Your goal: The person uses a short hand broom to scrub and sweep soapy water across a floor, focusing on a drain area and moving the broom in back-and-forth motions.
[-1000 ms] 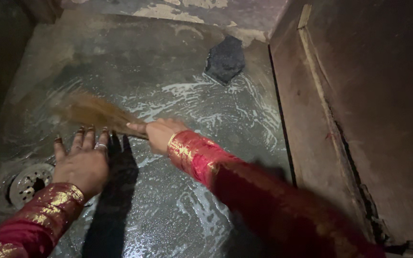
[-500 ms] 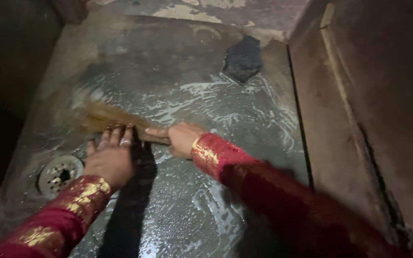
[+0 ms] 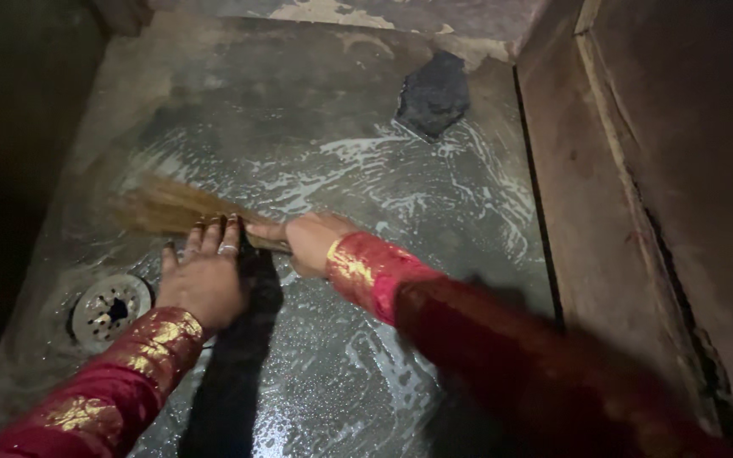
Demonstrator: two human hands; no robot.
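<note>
My right hand [image 3: 307,239] grips the handle end of a short brown straw broom [image 3: 171,209], whose bristles lie blurred on the wet, soapy concrete floor [image 3: 366,187] to the left. My left hand [image 3: 205,276] rests flat on the floor with fingers spread, just below the broom's bristles and right of a round metal drain cover [image 3: 110,307]. Both arms wear red sleeves with gold trim. A ring shows on a left finger.
A dark patch or hole [image 3: 434,92] sits at the far end of the floor. A brown wall or door panel [image 3: 655,187] with a cracked edge runs along the right. A dark shadow lies on the floor below my left hand.
The broom has swept across the wet floor, its bristles shifting slightly. My left hand moved right, away from the drain, then stayed planted. The view shifted left a little.
</note>
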